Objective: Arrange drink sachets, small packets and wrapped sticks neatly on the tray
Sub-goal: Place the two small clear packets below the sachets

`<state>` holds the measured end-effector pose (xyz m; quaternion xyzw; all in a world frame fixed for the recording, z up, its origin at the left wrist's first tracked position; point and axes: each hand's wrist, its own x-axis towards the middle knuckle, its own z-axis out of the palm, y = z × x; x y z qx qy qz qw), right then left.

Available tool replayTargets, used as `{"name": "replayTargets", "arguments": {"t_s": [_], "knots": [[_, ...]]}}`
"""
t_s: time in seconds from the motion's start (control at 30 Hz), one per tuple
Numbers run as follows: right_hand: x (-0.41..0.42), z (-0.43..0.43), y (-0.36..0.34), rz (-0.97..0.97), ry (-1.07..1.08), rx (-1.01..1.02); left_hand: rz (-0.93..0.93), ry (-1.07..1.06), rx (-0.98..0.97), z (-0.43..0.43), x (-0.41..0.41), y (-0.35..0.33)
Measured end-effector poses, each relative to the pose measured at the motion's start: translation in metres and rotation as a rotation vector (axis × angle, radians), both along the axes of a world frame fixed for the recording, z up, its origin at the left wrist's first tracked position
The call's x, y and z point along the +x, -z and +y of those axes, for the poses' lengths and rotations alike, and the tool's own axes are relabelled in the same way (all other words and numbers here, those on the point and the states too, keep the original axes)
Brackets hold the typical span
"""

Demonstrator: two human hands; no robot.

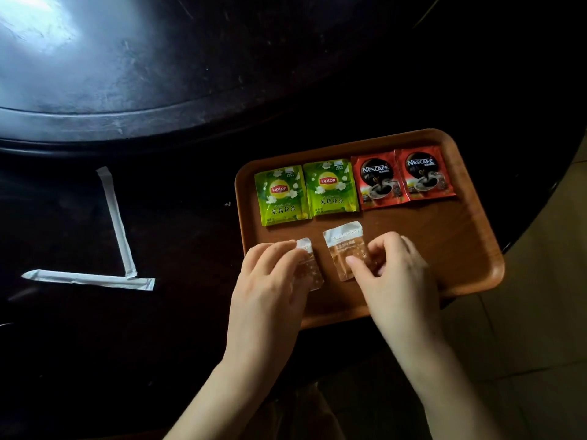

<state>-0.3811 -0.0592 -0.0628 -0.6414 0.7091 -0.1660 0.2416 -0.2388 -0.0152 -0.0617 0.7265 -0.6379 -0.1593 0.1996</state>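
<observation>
A brown wooden tray lies on the dark table. Along its far side sit two green Lipton tea sachets and two red Nescafe sachets in a row. Below them lie two small clear packets with silver tops. My left hand rests its fingers on the left packet, covering most of it. My right hand pinches the right packet at its lower right side. Two white wrapped sticks lie on the table to the left, forming an L.
A round raised turntable fills the far left of the dark table. The table's curved edge runs past the tray on the right, with pale floor tiles beyond it. The tray's near right corner is close to that edge.
</observation>
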Motion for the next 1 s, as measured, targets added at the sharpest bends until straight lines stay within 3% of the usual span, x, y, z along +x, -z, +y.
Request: {"name": "replayTargets", "arguments": {"t_s": [0.07, 0.27, 1.0], "knots": [[-0.002, 0.0, 0.0, 0.087, -0.03, -0.074, -0.043, 0.036, 0.028, 0.003, 0.0, 0.002], [-0.001, -0.003, 0.01, 0.048, -0.315, -0.132, -0.053, 0.077, 0.014, -0.002, 0.001, 0.005], [0.01, 0.004, 0.005, -0.036, -0.281, -0.127, 0.024, 0.121, 0.021, -0.006, 0.012, -0.001]]}}
